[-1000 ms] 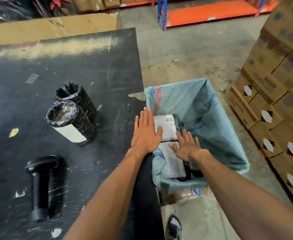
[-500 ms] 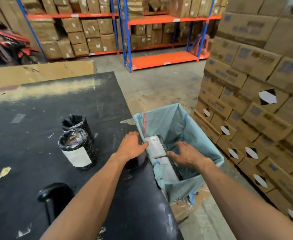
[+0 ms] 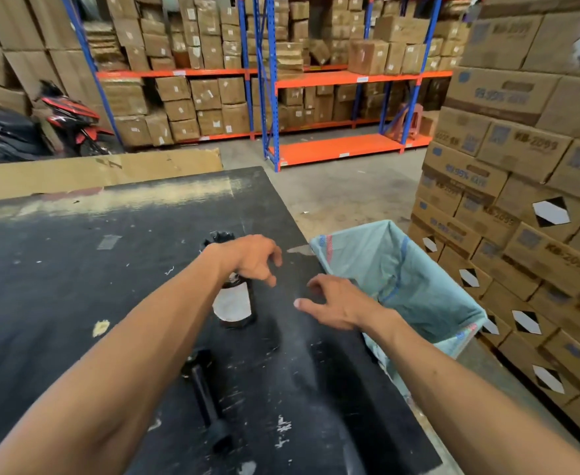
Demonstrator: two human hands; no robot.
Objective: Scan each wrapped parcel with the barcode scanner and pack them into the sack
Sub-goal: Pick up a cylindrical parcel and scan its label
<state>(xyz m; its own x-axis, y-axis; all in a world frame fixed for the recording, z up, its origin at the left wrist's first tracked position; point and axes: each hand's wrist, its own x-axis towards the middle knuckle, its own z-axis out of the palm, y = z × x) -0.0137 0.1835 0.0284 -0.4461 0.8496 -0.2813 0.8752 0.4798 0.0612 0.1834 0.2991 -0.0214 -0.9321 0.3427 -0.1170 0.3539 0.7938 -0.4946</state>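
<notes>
Both hands have come out of the sack and back over the worktop since the earlier frames, where they were pressing parcels down inside it; neither carries anything.

Nearest, toward the worktop's (image 3: pixel 76 269) near edge, the black barcode scanner (image 3: pixel 206 399) lies on its side, its handle pointing at the near edge, partly hidden by the left forearm. The worktop is black, scuffed and flecked with white scraps.

Further in, the right hand (image 3: pixel 336 305) hovers close to the worktop's right edge, its fingers loosely curled and apart, gripping nothing. The left hand (image 3: pixel 249 257) hangs palm down a little further in and to the left, fingers (image 3: pixel 270 278) drooping and spread, also gripping nothing. Directly under it stands an upright black-wrapped parcel (image 3: pixel 235 305) with a white label, near the middle of the worktop; whether the fingertips touch its top cannot be told. Behind the left wrist the crinkled top of a second wrapped parcel (image 3: pixel 220 236) shows, just beside the first.

Off the right edge, the pale blue woven sack (image 3: pixel 405 272) stands open, its mouth against the worktop's side; its contents are hidden from here.

Beyond the sack rises a stack of cardboard cartons (image 3: pixel 521 186). Along the far edge leans a flat sheet of cardboard (image 3: pixel 93 171). Farthest off stand blue and orange shelving racks (image 3: pixel 316 80) filled with boxes, and a red motorbike (image 3: pixel 65 118) at the left.
</notes>
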